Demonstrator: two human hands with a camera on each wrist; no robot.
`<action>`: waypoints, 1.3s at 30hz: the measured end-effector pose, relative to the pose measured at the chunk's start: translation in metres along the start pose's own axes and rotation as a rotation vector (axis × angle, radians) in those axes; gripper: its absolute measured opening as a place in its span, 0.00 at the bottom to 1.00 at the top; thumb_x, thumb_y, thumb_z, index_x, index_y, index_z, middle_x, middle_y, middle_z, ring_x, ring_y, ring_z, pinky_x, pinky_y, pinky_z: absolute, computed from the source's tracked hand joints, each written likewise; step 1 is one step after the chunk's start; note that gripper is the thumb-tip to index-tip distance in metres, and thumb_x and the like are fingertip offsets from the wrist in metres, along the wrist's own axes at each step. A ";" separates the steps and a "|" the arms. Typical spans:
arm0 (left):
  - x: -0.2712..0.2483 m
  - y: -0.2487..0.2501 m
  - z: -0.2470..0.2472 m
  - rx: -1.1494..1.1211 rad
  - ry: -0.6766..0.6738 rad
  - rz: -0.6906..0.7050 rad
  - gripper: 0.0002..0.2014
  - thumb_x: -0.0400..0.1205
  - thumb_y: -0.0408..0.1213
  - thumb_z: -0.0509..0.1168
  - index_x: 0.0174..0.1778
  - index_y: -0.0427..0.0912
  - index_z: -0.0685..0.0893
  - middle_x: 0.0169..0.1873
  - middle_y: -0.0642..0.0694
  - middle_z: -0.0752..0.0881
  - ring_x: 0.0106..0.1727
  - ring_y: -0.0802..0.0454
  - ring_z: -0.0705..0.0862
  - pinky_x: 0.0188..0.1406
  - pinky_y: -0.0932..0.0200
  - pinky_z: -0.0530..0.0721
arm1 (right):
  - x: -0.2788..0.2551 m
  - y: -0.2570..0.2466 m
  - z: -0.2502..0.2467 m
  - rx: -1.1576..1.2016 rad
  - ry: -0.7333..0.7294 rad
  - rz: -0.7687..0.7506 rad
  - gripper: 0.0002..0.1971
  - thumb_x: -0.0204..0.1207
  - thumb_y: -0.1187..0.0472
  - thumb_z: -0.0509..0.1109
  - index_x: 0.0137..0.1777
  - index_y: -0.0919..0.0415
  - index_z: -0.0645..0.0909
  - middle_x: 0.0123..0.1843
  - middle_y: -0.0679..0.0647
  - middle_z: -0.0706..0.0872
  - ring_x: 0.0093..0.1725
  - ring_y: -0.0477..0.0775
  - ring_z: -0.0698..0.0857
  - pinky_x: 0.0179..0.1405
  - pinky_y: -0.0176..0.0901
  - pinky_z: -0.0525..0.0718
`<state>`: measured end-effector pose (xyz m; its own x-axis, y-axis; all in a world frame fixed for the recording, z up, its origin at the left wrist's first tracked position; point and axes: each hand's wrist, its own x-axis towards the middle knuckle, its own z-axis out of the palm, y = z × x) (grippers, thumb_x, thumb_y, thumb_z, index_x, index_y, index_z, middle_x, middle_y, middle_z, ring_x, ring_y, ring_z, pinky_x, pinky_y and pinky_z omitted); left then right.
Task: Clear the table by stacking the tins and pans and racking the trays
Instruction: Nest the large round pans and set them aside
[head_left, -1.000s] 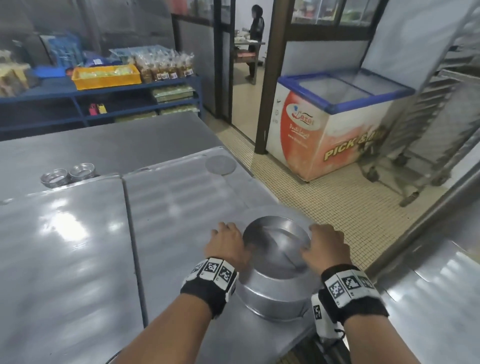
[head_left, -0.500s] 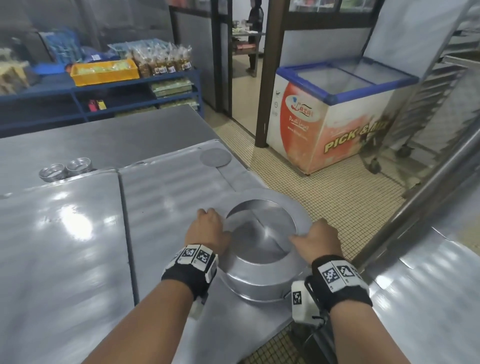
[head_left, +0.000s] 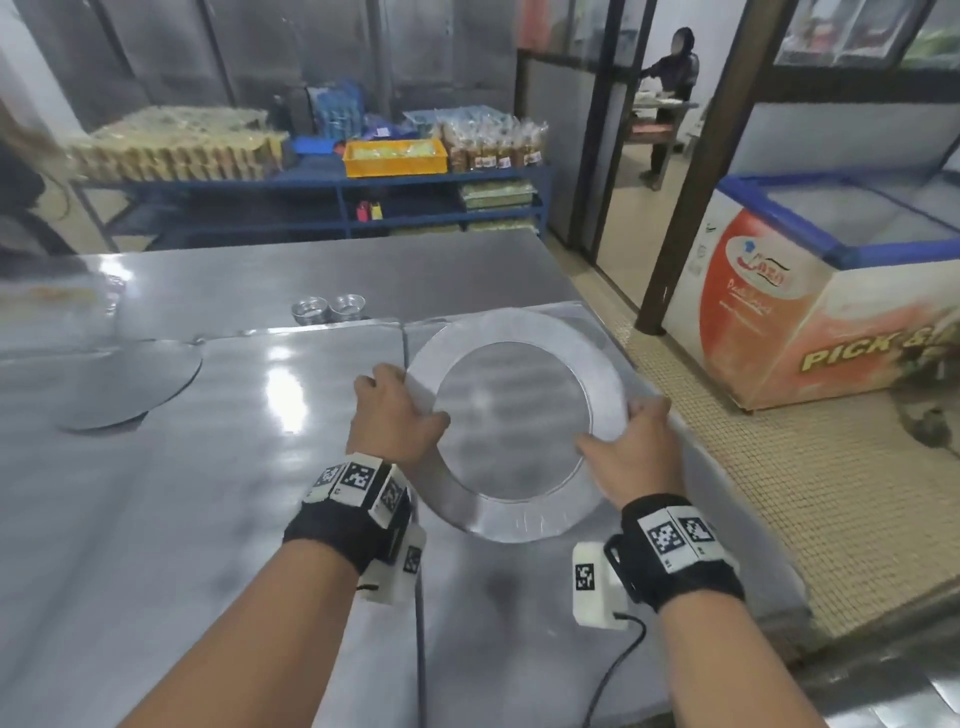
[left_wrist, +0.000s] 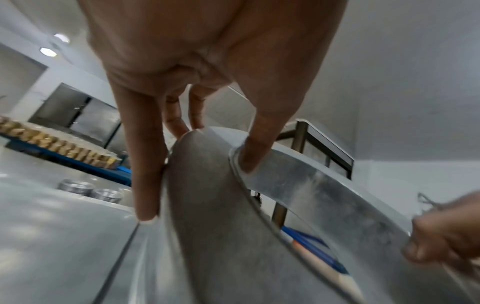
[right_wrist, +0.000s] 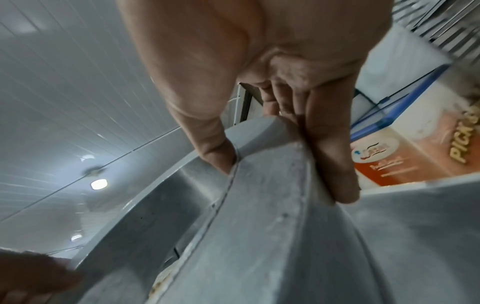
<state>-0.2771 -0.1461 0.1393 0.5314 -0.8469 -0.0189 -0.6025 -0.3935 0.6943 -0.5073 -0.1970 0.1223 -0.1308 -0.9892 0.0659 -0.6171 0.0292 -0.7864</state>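
Both hands hold a large round metal pan (head_left: 519, 328) by its rim, above the right part of the steel table (head_left: 311, 270), its opening turned toward me. My left hand (head_left: 400, 415) grips the left rim, thumb inside the wall and fingers outside, as the left wrist view shows: left hand (left_wrist: 200, 164), pan (left_wrist: 221, 226). My right hand (head_left: 634, 447) grips the right rim the same way: right hand (right_wrist: 280, 174), pan (right_wrist: 259, 246). Two stacks of small tins (head_left: 327, 307) stand further back. A flat round metal disc (head_left: 130, 384) lies at the left.
Flat steel trays (head_left: 234, 493) cover the near table. The table's right edge drops to a tiled floor (head_left: 779, 493) with a chest freezer (head_left: 831, 301) beyond. Blue shelving (head_left: 363, 187) with packed goods stands behind. A person (head_left: 670, 93) stands past the doorway.
The pan has come up off the table and moved forward, tilting until its opening faces me. Both hands kept their hold on the rim. My view swung left and up.
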 end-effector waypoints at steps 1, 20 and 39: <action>0.001 -0.010 -0.013 -0.046 0.020 -0.035 0.33 0.74 0.46 0.76 0.70 0.39 0.70 0.65 0.39 0.72 0.64 0.38 0.78 0.66 0.45 0.80 | -0.005 -0.008 0.010 0.021 -0.008 -0.020 0.25 0.65 0.61 0.78 0.56 0.61 0.68 0.47 0.55 0.83 0.41 0.60 0.82 0.41 0.46 0.80; -0.038 -0.195 -0.178 -1.089 0.101 -0.412 0.23 0.85 0.53 0.58 0.65 0.40 0.86 0.39 0.45 0.88 0.42 0.46 0.85 0.52 0.49 0.85 | -0.133 -0.117 0.137 0.476 -0.287 -0.297 0.29 0.64 0.48 0.85 0.62 0.50 0.77 0.60 0.41 0.84 0.51 0.36 0.87 0.45 0.26 0.83; -0.072 -0.293 -0.228 -0.997 0.040 -0.177 0.16 0.89 0.46 0.59 0.63 0.44 0.89 0.54 0.48 0.92 0.52 0.54 0.90 0.47 0.62 0.82 | -0.189 -0.132 0.207 0.556 -0.276 -0.026 0.26 0.66 0.31 0.75 0.32 0.57 0.86 0.29 0.42 0.82 0.35 0.48 0.78 0.44 0.48 0.80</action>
<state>-0.0031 0.1113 0.1015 0.5952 -0.7857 -0.1688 0.2494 -0.0190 0.9682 -0.2411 -0.0437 0.0863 0.1301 -0.9914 -0.0134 -0.1114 -0.0011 -0.9938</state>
